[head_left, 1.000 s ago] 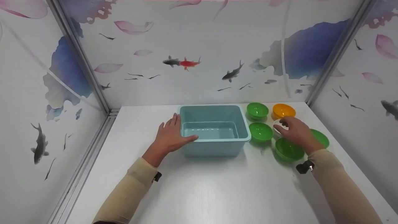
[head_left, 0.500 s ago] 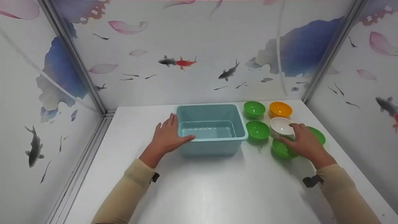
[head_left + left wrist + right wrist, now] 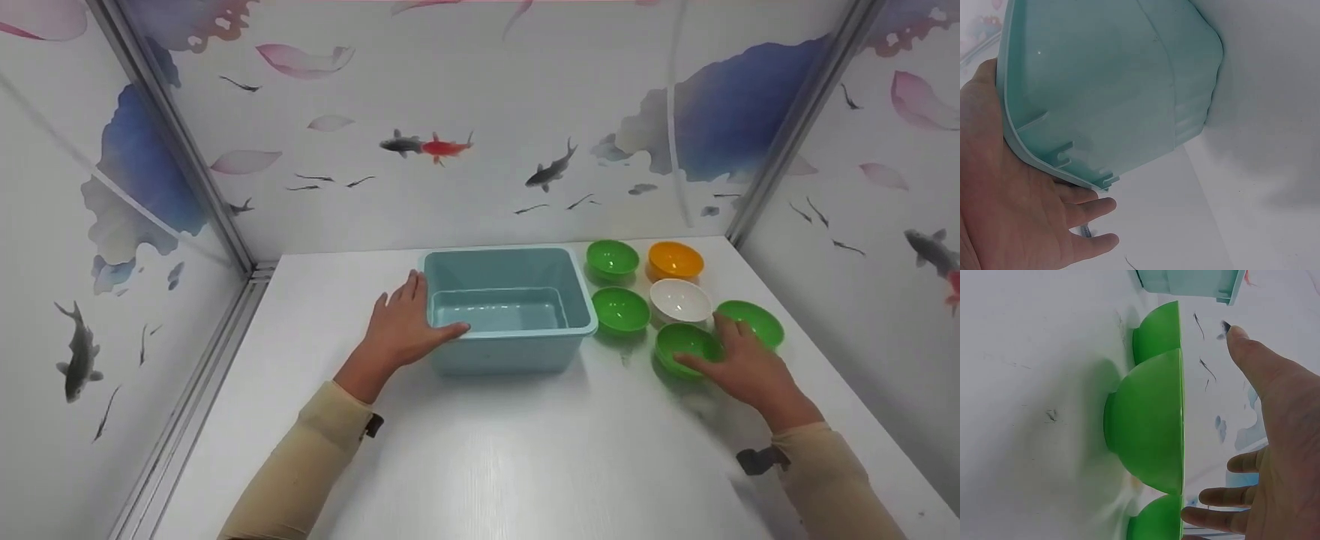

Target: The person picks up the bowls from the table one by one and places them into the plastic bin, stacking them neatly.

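At the front left corner of a light blue plastic basin (image 3: 510, 356), my left hand (image 3: 401, 330) rests on the rim with its fingers extended. The left wrist view shows the palm against the basin's rim (image 3: 1010, 124). My right hand (image 3: 750, 371) hovers over the front green bowl (image 3: 681, 346), thumb and fingers spread, nothing held. In the right wrist view that green bowl (image 3: 1148, 422) stands upright beside the spread fingers. Another green bowl (image 3: 759, 322) lies just beyond the right fingertips. A white bowl (image 3: 679, 298) sits behind the front green one.
Two more green bowls (image 3: 612, 259) (image 3: 621, 309) stand close to the basin's right side. An orange bowl (image 3: 675, 259) is at the back. Patterned walls (image 3: 480, 187) with metal corner posts (image 3: 780, 135) enclose the white table (image 3: 480, 465).
My right hand has drawn back from above the white bowl toward the front green bowl, uncovering the white one. The left hand stays on the basin. The view shifts slightly.
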